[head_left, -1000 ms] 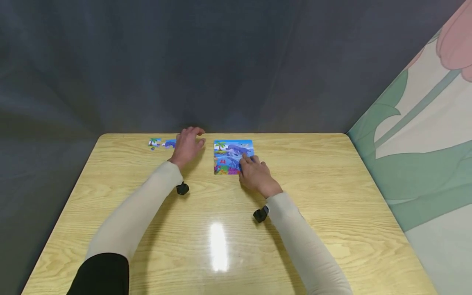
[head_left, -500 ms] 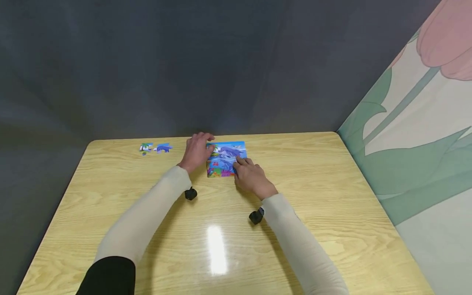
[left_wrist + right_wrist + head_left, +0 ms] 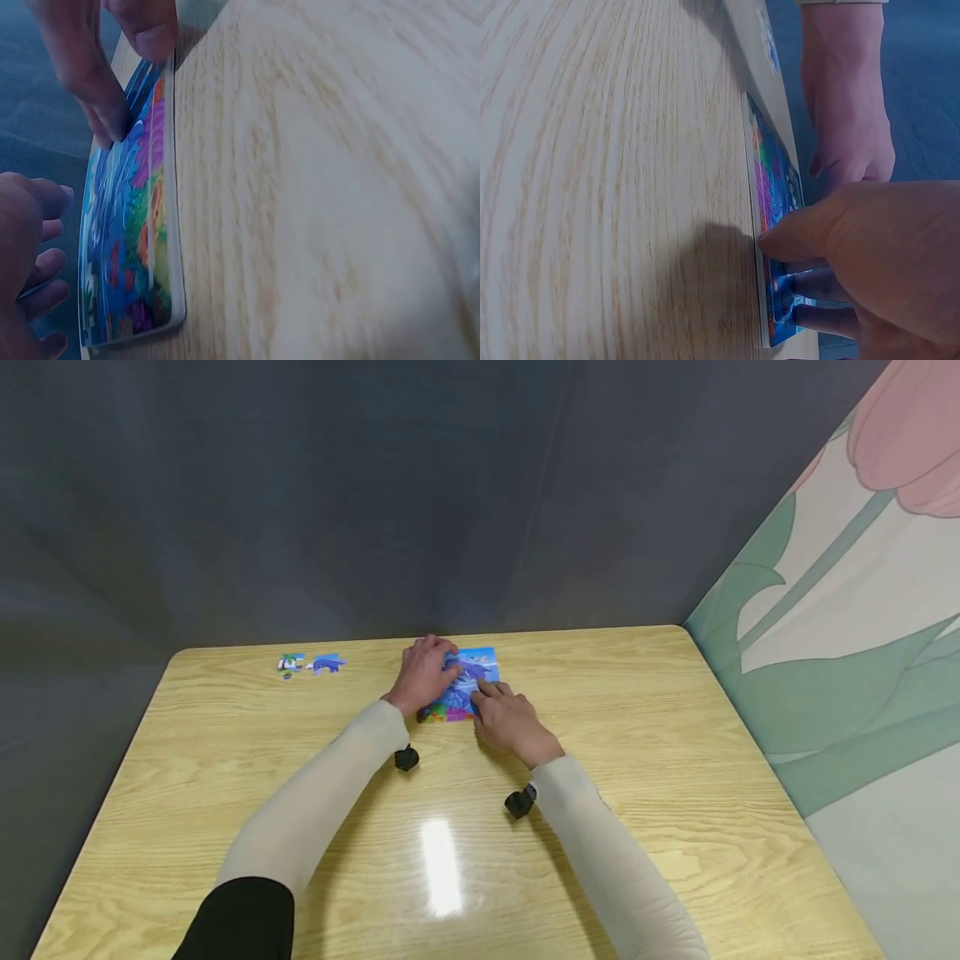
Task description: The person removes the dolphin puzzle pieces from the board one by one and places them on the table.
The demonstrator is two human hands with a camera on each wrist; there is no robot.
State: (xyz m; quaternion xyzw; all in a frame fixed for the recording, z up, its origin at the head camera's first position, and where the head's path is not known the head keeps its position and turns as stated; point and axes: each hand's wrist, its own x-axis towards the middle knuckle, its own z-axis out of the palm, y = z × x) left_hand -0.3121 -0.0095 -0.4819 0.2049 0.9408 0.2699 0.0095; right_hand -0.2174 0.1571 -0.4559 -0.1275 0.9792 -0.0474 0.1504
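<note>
A square dolphin jigsaw puzzle (image 3: 454, 702) lies flat near the table's far edge, bright with blue water and coral. My left hand (image 3: 426, 675) reaches across its left side, fingers loosely bent over the picture and partly hiding it. At the puzzle's right front corner rests my right hand (image 3: 513, 722), fingertips on the picture. In the right wrist view the right thumb (image 3: 787, 236) lies at the near edge, with other fingers spread on the surface. The left wrist view shows the left fingers (image 3: 45, 281) beside the puzzle's left part, gripping nothing.
Loose puzzle pieces lie at the far left: a palm tree part (image 3: 290, 662), a dolphin part (image 3: 327, 664) and a small scrap (image 3: 287, 676). A dark curtain (image 3: 360, 502) hangs behind the wooden table (image 3: 600, 710); a flowered panel (image 3: 855, 660) stands right.
My left hand has moved right, from beside the loose pieces to over the left side of the puzzle. The right hand stays on its right corner. The head view has shifted slightly.
</note>
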